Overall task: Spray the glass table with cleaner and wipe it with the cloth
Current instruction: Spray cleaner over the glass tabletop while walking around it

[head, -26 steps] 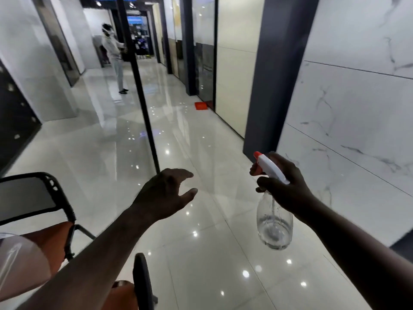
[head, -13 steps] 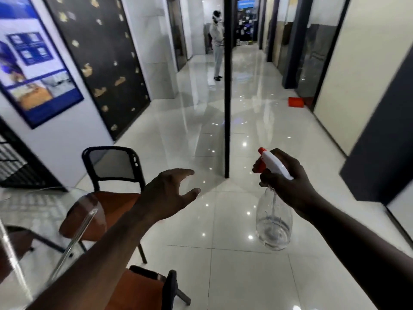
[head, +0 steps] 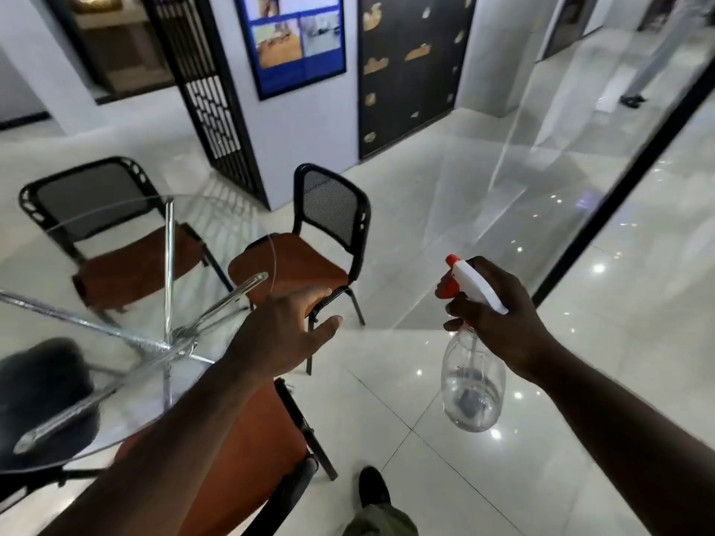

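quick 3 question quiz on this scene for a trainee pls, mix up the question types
1. True or false: the right hand grips the spray bottle at its trigger head.
2. Multiple choice: the left hand is A) gripping the bottle too, B) open and holding nothing, C) curled into a fist.
3. Fill in: the glass table lies to the person's ___ side.

Key: 1 true; 2 B; 3 left.
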Tool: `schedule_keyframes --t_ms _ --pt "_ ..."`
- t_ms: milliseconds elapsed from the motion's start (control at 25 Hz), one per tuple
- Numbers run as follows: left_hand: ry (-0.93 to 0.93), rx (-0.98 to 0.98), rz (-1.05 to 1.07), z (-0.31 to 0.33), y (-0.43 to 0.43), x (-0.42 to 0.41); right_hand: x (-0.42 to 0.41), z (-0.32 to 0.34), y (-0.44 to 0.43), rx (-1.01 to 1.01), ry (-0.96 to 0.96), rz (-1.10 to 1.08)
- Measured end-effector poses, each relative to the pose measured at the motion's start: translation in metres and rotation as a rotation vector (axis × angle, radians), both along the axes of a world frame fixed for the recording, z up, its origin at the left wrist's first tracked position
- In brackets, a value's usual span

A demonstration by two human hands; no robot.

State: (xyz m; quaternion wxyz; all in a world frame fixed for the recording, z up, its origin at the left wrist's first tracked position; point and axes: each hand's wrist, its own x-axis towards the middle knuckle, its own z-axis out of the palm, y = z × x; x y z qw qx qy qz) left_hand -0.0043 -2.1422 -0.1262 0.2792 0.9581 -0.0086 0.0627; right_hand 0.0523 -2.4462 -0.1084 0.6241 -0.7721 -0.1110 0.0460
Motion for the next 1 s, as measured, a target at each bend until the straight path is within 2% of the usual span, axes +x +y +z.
schedule_keyframes --t_ms 320,600,840,1000 --pt "0.11 -0.111 0.271 -0.035 0.063 0.069 0.12 -0.032 0.109 -0.123 0.087 0.239" --pt "0.253 -0.104 0.617 -0.055 0.107 0.081 0.205 -0.075 0.196 -0.122 0.185 0.529" --pt "0.397 -0.103 0.898 -0.066 0.109 0.09 0.262 -0.132 0.268 -0.12 0.219 0.953" --pt "0.412 -0.228 1.151 -0.096 0.093 0.093 0.295 -0.161 0.308 -0.172 0.223 1.129"
